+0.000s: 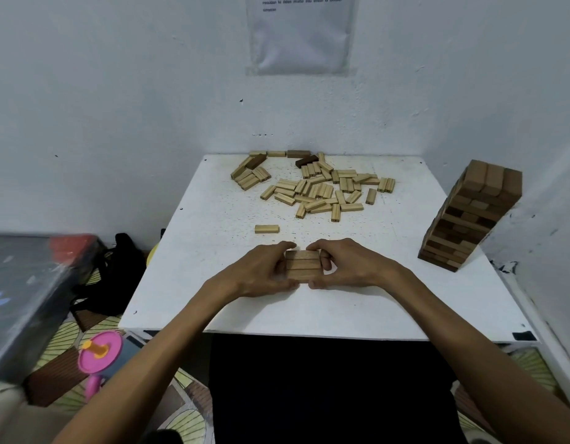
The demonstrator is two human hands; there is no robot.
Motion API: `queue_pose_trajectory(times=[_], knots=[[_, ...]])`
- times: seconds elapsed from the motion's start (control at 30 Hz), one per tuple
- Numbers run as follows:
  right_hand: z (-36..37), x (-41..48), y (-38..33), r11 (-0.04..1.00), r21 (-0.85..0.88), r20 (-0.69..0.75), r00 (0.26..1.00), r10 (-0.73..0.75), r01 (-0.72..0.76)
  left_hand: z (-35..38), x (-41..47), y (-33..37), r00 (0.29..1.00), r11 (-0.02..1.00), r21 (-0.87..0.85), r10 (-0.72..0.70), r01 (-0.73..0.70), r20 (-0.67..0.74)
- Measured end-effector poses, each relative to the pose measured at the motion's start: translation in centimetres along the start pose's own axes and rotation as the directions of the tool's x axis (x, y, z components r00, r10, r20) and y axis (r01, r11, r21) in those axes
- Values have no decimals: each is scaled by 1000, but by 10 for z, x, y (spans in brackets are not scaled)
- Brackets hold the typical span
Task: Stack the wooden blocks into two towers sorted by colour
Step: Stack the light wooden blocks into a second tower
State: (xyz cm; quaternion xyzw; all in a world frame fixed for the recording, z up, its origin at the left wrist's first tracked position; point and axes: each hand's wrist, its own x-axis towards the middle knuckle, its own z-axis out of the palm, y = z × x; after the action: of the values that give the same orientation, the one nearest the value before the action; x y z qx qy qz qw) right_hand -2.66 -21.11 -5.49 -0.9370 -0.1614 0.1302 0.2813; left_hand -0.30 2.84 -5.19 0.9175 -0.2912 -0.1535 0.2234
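Three light wooden blocks (302, 265) lie side by side as one flat layer near the front middle of the white table (373, 299). My left hand (264, 272) grips the layer's left end and my right hand (347, 267) grips its right end, fingers curled round the sides. Farther back lies a scattered pile of several light blocks (319, 190) with a few dark blocks (306, 161) among them. One light block (267, 229) lies alone between the pile and my hands. A tall tower of dark brown blocks (472, 219) stands at the right edge.
White walls close in the table at the back and right, with a paper sheet (299, 33) taped up behind. Left of the table are a grey box (27, 290), a black bag (114, 277) and a pink toy (99, 350) on a patterned floor mat.
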Motion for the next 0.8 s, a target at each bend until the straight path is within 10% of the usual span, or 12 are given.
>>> queue_pose_trajectory(times=[0.8], knots=[[-4, 2, -5, 998, -18, 36, 998, 55, -55, 2, 3, -13, 989, 994, 54, 100, -95, -109]])
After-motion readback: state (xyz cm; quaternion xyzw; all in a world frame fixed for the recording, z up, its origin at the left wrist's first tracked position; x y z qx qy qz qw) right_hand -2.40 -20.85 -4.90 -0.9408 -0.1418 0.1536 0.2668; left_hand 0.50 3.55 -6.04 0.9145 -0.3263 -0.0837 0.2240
